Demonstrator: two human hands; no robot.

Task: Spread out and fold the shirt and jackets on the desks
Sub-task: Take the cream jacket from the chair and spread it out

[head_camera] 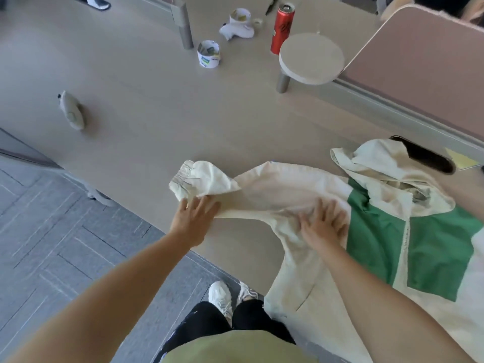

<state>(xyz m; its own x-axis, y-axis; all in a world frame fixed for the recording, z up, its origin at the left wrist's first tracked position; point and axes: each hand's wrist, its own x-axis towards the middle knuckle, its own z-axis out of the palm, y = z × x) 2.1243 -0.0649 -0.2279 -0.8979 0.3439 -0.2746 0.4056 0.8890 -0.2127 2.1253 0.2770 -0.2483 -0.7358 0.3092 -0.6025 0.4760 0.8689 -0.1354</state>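
From my head view, the hooded jacket [379, 231] lies face up at the near right of the pale counter [157, 113], its hem hanging over the edge by my legs. One sleeve [275, 187] is drawn out to the left so I can flatten it before any fold. My left hand [193, 216] rests on the sleeve's lower edge just short of the cuff [180, 176]. Its fingers are straight and spread, touching the cloth rather than gripping it, I judge to pull the length taut. My right hand [323, 226] lies flat where the sleeve meets the body, fingers splayed and holding nothing, which pins the shoulder so the cloth cannot creep. The shell looks thin and crisp, cream with a green chest band split by a pale zip [404, 239]. The cuff is gathered by elastic into tight ribs, and it has flipped back on itself. The hood [379, 166] sits crumpled and puffed, so it will want smoothing too. Well apart, at the far side, stand a red drink can [282, 27] and a torn paper cup [208, 53], clear of my working patch.
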